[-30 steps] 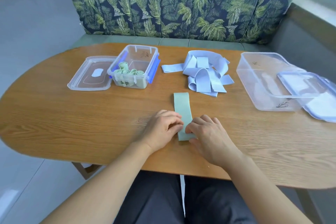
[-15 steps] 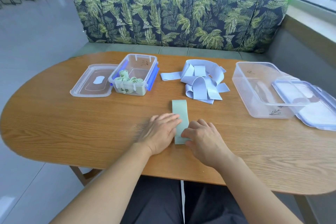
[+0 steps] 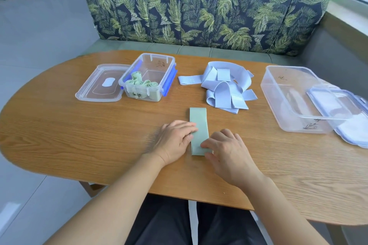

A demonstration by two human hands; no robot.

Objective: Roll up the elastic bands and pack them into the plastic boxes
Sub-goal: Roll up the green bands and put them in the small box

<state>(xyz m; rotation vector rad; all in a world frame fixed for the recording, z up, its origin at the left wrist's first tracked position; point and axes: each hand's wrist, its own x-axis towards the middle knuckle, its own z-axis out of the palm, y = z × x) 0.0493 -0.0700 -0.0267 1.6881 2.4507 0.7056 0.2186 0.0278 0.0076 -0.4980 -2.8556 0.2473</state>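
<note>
Head view: a few green rolls (image 3: 139, 82) sit packed in the small box (image 3: 153, 55). Near-right of that box, one green band (image 3: 199, 125) lies flat on the table (image 3: 79, 135), not yet rolled. On its edge the left hand (image 3: 175, 141) rests with relaxed fingers, while the right hand (image 3: 229, 151) covers its near end, and I can't tell its grip. Right of the box, blue bands (image 3: 225, 85) wait loose. The roll count is hidden.

Both forearms reach forward side by side, the left hand (image 3: 175, 141) lying palm down with fingers nearly straight, the right hand (image 3: 229, 151) palm down, fingers loosely bent, their fingertips close together.
</note>
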